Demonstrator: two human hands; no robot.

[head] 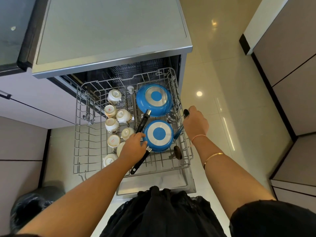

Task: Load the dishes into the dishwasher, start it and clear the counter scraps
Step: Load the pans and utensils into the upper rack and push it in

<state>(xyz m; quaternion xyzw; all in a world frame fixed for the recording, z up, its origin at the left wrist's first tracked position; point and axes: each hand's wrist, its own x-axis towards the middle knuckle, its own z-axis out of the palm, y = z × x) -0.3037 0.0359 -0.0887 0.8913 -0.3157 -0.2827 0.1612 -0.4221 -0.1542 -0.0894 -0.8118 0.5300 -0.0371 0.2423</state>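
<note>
- Left hand (135,144) is down at the smaller blue frying pan (159,135), which lies upside-down in the front right part of the grey wire dishwasher rack (80,134). Its fingers are spread and lightly bent, tips touching the pan's rim, curled round nothing.
- Right hand (195,123) hovers over the rack's right edge, fingers wrapped tight round a black-tipped utensil with a blue shaft (186,113). The shaft angles down towards the small pan.
- The step looks like seating that utensil while the left hand steadies the pan.
- To do it well, I'd lower it into the narrow gap along the right wall and keep it off the pan's base. The pan should sit face down, so it drains.
- The larger blue frying pan (154,100) is inverted just behind, and its long black handle (142,123) slants across towards the left hand's fingers.
- In the way: a shiny steel ladle (171,117) is wedged between the two pans, right by the gripped utensil. A brown-headed tool (177,152) lies just in front of the small pan, so space on that side is tight.
- White ceramic cups (112,124) stand upside-down down the middle of the rack, touching one another. The left forearm crosses over the nearest ones, so watch for a knock.
- A black-lined bin (25,207) sits on the floor at the left.
- The rack is pulled fully out over the open door, so I judge loading isn't finished.
</note>
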